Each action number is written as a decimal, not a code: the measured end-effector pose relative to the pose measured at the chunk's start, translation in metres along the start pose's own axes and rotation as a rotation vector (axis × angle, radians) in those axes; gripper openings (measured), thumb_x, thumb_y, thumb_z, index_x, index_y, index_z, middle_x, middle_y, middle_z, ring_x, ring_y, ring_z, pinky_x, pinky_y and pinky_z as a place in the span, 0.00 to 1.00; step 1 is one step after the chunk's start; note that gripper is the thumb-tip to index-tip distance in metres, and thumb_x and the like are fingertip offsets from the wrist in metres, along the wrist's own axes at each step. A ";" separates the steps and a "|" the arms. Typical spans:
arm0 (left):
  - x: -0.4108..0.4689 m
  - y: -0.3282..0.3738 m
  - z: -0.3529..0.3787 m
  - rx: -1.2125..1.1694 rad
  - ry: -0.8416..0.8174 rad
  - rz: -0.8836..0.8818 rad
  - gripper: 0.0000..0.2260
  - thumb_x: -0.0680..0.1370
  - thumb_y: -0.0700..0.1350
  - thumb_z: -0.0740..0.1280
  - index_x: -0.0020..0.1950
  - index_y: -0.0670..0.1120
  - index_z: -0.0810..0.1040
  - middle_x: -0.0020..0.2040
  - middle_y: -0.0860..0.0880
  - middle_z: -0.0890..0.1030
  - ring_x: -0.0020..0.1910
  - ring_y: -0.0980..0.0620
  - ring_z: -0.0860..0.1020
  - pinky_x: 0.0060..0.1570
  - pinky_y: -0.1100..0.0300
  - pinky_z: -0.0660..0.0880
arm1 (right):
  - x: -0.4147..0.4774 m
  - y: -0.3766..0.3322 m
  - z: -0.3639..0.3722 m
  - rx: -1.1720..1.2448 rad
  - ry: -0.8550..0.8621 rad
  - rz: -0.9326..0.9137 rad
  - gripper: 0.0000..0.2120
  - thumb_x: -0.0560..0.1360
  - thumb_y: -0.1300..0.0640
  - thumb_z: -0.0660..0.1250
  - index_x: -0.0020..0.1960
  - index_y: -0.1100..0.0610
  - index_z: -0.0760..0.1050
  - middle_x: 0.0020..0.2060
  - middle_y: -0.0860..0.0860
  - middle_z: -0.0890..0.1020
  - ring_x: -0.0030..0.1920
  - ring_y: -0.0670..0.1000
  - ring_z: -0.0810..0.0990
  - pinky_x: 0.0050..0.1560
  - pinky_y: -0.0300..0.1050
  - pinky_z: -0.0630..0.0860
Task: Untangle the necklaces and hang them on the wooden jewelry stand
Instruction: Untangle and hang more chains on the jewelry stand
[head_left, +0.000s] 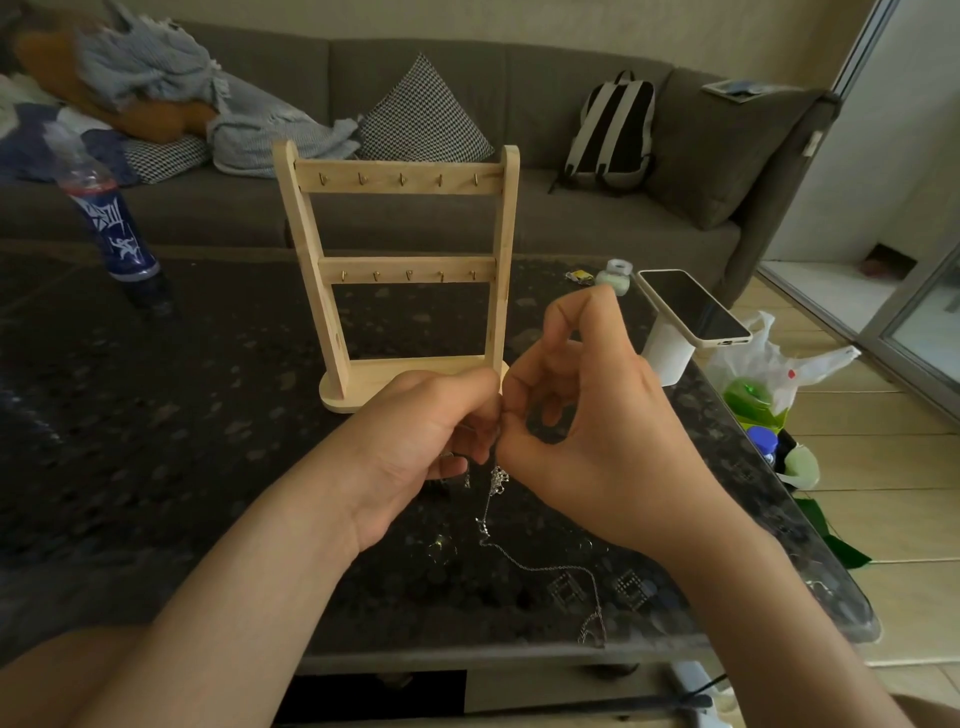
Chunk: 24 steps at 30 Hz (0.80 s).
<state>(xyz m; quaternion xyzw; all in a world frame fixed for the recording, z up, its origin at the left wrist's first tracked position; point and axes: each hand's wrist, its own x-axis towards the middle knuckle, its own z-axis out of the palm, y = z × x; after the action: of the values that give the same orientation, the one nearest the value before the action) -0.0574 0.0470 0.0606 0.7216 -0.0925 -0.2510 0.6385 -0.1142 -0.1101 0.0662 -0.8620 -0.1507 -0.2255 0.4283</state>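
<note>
Picking at the knot: my left hand (441, 431) and right hand (582, 415) together pinch the necklaces (496, 480), chain trailing onto tabletop (208, 415) before empty stand (405, 270). Tease loops apart gently, no yanking.

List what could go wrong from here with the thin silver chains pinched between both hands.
Left hand and right hand pinch the thin silver chain necklaces at the knot; pulling apart may tighten it or snap a link.
The chain's loose end lies near the dark speckled table's front edge and could slip off.
The light wooden jewelry stand stands just behind the hands; a jerk might topple it.
</note>
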 end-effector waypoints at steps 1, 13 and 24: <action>0.000 0.000 -0.001 0.005 -0.005 0.004 0.10 0.67 0.51 0.67 0.40 0.45 0.81 0.39 0.47 0.81 0.40 0.53 0.78 0.52 0.50 0.71 | 0.000 0.000 0.000 0.015 -0.018 0.003 0.25 0.72 0.68 0.75 0.54 0.54 0.61 0.39 0.48 0.81 0.37 0.52 0.78 0.35 0.51 0.76; -0.003 0.000 -0.002 -0.081 -0.071 0.031 0.08 0.68 0.47 0.67 0.43 0.44 0.78 0.42 0.45 0.76 0.39 0.53 0.74 0.50 0.50 0.71 | -0.001 0.006 -0.004 0.247 -0.189 0.043 0.18 0.79 0.76 0.63 0.53 0.56 0.61 0.43 0.55 0.77 0.44 0.61 0.79 0.41 0.63 0.77; -0.004 0.002 -0.003 -0.254 -0.087 0.000 0.04 0.72 0.44 0.66 0.38 0.45 0.76 0.39 0.46 0.75 0.38 0.51 0.73 0.49 0.51 0.72 | -0.001 0.013 0.001 0.381 -0.063 0.095 0.14 0.78 0.74 0.64 0.53 0.57 0.67 0.47 0.56 0.81 0.47 0.63 0.82 0.43 0.70 0.78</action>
<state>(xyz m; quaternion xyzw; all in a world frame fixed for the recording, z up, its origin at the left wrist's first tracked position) -0.0589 0.0512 0.0635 0.6234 -0.0876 -0.2921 0.7200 -0.1085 -0.1168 0.0564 -0.7782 -0.1628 -0.1455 0.5888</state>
